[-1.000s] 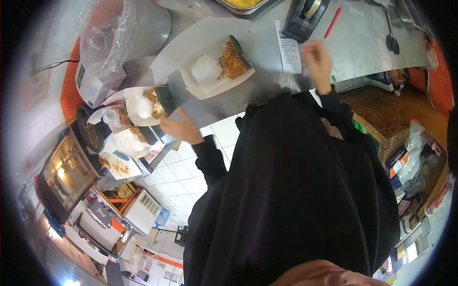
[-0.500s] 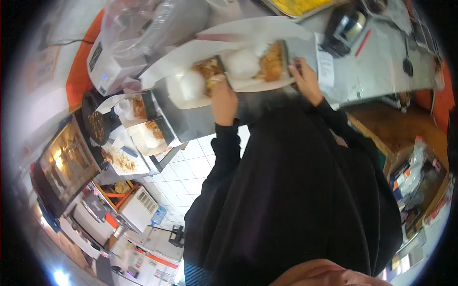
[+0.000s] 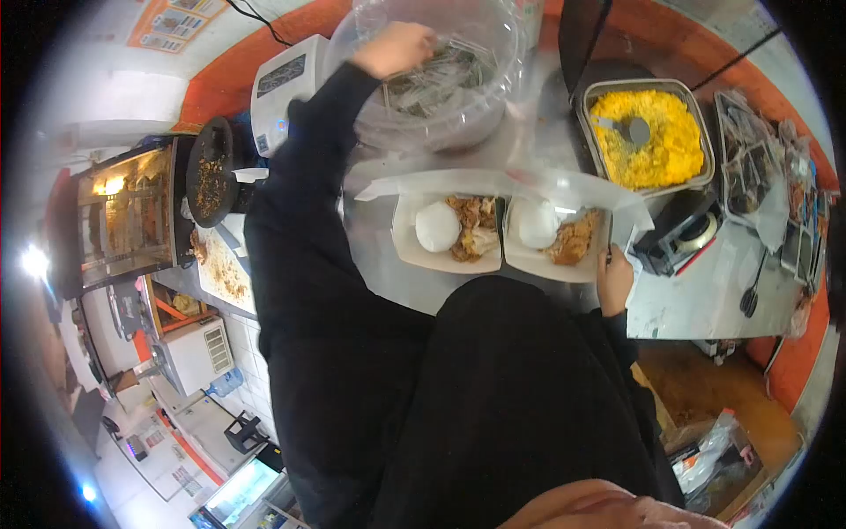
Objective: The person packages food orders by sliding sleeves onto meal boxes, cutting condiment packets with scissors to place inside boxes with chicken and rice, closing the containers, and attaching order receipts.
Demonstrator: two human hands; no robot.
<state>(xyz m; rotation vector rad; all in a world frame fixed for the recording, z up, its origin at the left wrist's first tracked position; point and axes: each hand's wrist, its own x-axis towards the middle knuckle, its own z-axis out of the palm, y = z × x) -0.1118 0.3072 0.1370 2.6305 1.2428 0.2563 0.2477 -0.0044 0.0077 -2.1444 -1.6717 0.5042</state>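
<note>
the step in hand looks like a reach into the round clear plastic tub [image 3: 427, 138], at twelve o'clock from two open white paper boxes [image 3: 404, 236] of white rice [image 3: 438, 227] and browned meat [image 3: 573, 238] on the grey metal counter [image 3: 705, 304]. the left hand [image 3: 398, 50], fingers curled, hangs above crinkled clear plastic packets [image 3: 454, 75]; whether it holds one, i cannot tell. the right hand [image 3: 614, 275], fingers bent, touches the three-o'clock box's outer edge, grip unclear. lifting a packet would call for a light pinch on one loose edge.
</note>
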